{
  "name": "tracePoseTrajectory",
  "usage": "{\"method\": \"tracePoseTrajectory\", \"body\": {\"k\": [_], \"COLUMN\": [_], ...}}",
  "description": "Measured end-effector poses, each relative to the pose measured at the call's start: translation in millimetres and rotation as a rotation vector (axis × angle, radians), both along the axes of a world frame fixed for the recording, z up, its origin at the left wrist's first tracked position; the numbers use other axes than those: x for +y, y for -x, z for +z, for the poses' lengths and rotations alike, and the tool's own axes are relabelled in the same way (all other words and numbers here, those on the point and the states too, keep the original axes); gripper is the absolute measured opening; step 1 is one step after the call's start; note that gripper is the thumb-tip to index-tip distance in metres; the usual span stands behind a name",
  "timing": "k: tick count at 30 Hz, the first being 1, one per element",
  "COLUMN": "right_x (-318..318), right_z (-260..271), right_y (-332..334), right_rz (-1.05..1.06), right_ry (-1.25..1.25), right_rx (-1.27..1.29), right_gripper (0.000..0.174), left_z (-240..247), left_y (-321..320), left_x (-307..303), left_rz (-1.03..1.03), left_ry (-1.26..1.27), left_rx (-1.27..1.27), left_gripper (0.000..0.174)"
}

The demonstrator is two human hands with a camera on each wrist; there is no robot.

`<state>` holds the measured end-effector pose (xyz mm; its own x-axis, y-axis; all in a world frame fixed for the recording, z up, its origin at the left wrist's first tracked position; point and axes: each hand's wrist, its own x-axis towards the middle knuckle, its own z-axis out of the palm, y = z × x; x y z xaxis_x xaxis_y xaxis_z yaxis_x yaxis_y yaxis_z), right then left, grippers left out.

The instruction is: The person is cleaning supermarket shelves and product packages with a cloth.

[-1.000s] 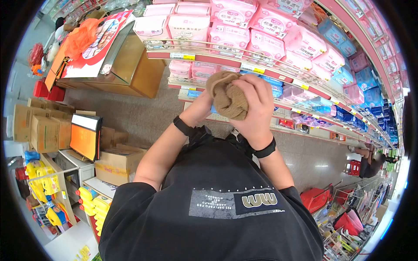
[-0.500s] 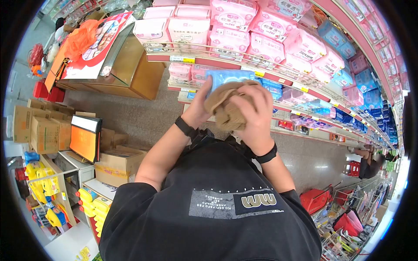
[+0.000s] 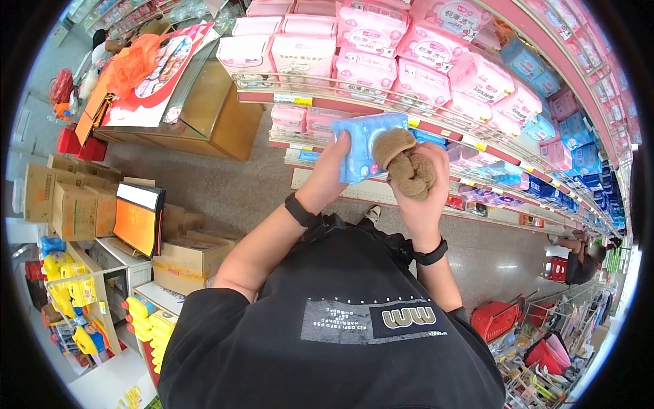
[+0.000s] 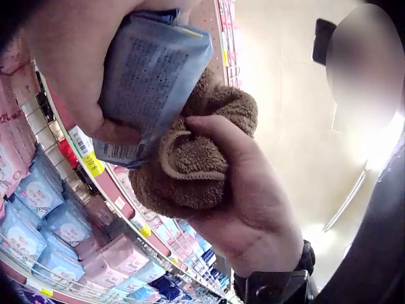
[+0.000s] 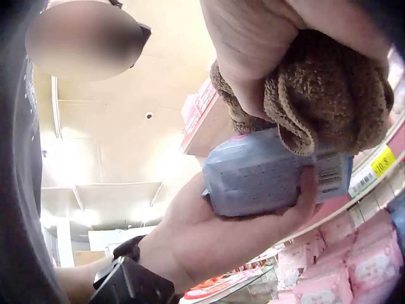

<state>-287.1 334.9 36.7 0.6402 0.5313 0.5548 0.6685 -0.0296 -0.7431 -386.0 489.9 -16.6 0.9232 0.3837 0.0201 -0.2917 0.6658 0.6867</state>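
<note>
My left hand grips a blue plastic-wrapped pack of sanitary pads by its side, the thumb lying along its edge. A bunched brown terry cloth is held in my right hand, overlapping the pack's right end in the head view. In the left wrist view, the pack's printed back faces the camera, and the right thumb presses into the folded cloth. From the right wrist, the cloth hangs right at the pack's upper side, while the left fingers curl under it.
In front stands a shelf rack with pink packs behind wire rails. A glass-topped counter is at the left, with cardboard boxes below it. At the lower right are a red basket and, farther off, another person.
The pack, mostly hidden behind the cloth before, has come into view in my left hand. My right hand with the cloth has shifted right, toward the pack's right end.
</note>
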Motion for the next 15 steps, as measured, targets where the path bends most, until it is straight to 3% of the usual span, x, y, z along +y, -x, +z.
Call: {"method": "tracePoseTrajectory", "body": {"k": [4, 7, 8, 12, 15], "right_x": [6, 8, 8, 2, -4], "right_z": [11, 15, 15, 7, 0], "right_y": [12, 24, 26, 20, 3], "right_rz": [0.050, 0.124, 0.163, 0.209, 0.155], "right_ry": [0.039, 0.070, 0.097, 0.132, 0.100], "right_rx": [-0.126, -0.293, -0.373, -0.529, -0.553], "right_gripper": [0.050, 0.050, 0.049, 0.045, 0.047], "left_z": [-1, 6, 12, 6, 5], "left_y": [-9, -7, -9, 5, 4], "left_x": [-9, -9, -10, 3, 8], "left_rz": [0.152, 0.083, 0.114, -0.195, -0.035], "left_ry": [-0.168, -0.110, -0.165, 0.191, 0.108], "left_rx": [0.028, 0.002, -0.052, 0.000, 0.033], "left_gripper": [0.063, 0.062, 0.071, 0.091, 0.087]}}
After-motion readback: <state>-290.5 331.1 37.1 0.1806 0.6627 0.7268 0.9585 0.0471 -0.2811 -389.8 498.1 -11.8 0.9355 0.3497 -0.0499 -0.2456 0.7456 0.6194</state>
